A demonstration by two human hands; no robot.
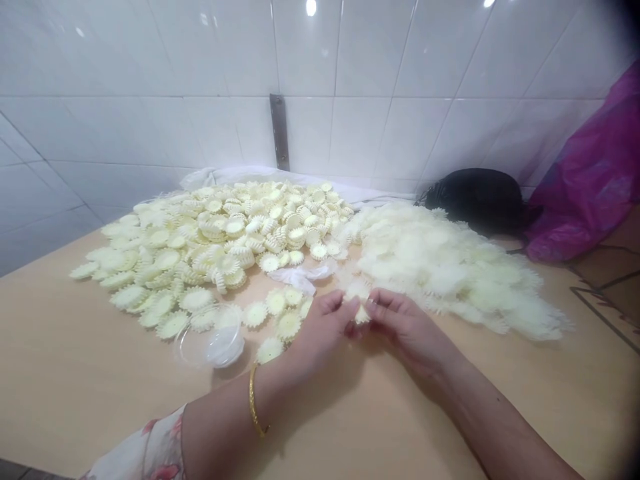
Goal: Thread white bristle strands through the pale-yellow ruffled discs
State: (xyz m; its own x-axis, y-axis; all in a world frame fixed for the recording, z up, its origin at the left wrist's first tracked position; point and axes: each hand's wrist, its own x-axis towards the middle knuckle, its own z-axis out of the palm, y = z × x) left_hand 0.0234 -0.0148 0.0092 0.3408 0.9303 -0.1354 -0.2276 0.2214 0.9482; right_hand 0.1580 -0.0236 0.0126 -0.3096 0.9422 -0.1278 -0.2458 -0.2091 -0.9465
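the left hand [323,328] and right hand [409,330] seemed to pinch a small cream scalloped piece [362,315] narrowly between their fingertips, just beside a frilly pale heap [445,267].

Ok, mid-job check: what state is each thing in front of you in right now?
Left hand: pinching the small toothed piece.
Right hand: pinching the same piece from the other side.
Toothed discs: loose pile, many in stacks.
Frilly cream heap: spread flat, touching the discs.
Clear plastic bowl: on the table, something white inside.
Magenta plastic: crumpled.
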